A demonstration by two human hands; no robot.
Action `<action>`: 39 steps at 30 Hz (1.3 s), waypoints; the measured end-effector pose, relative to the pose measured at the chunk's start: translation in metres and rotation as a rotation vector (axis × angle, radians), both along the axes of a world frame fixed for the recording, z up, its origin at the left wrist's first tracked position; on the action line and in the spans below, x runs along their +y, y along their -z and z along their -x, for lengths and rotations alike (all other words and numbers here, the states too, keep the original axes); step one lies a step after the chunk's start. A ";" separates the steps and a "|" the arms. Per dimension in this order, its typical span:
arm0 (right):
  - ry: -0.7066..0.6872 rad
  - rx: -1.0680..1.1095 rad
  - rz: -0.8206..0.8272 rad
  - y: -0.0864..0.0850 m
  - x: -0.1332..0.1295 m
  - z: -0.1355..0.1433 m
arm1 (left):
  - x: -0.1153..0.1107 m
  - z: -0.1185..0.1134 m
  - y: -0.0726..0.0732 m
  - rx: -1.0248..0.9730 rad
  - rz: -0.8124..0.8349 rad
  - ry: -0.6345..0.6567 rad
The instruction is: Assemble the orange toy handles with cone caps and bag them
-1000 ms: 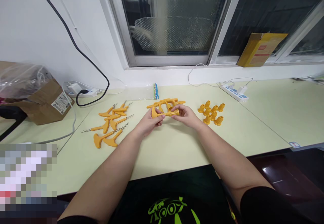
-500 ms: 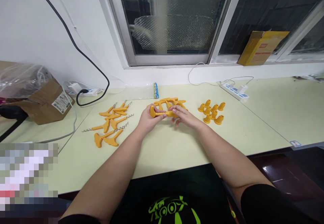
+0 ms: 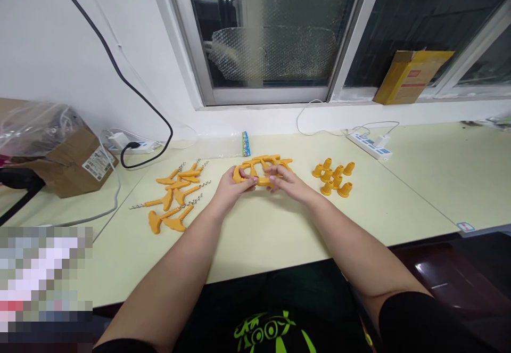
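My left hand (image 3: 230,189) is closed round the handle end of a yellow T-handled corkscrew (image 3: 263,182), which lies level just above the table. On its other end the fingers of my right hand (image 3: 292,183) pinch the yellow shaft; the metal spiral does not show there. Right behind my hands lies a group of similar yellow T-handled pieces (image 3: 266,158), partly hidden by my fingers. To the left, several yellow corkscrews (image 3: 167,199) with bare metal spirals are spread out. Several yellow flared caps (image 3: 337,172) stand together on the right.
A clear plastic bag (image 3: 223,144) with a blue strip lies near the wall. Power strips sit at the back left and at the back right (image 3: 369,145). A cardboard box (image 3: 72,161) and a black cable (image 3: 120,71) are on the left. A yellow carton (image 3: 415,76) leans against the window.
The corkscrew's handle has tipped down behind my left fingers, and my right fingers have shifted slightly along the shaft. Both hands still hold it in about the same place.
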State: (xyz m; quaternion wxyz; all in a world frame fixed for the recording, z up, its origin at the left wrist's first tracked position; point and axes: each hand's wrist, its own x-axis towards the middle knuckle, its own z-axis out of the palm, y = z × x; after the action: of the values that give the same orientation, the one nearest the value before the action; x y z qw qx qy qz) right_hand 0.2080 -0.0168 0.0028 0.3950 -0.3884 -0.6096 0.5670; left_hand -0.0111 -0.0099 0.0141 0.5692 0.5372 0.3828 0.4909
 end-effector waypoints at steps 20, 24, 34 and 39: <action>0.024 -0.023 -0.279 -0.003 -0.006 0.003 | 0.007 0.006 0.002 -0.046 0.110 -0.049; -0.039 0.050 -0.076 -0.001 -0.004 0.007 | 0.007 0.006 0.001 -0.021 0.075 -0.045; -0.025 -0.080 -0.333 0.000 -0.009 0.009 | 0.012 0.008 0.005 -0.055 0.203 -0.120; 0.045 -0.126 -0.474 -0.001 -0.008 0.011 | 0.018 0.014 -0.003 -0.047 0.234 -0.198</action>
State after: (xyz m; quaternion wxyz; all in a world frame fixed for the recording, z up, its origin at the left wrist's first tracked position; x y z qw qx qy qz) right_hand 0.1972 -0.0251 0.0035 0.4489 -0.3327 -0.7403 0.3738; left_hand -0.0254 0.0085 0.0171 0.5855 0.4154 0.4749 0.5090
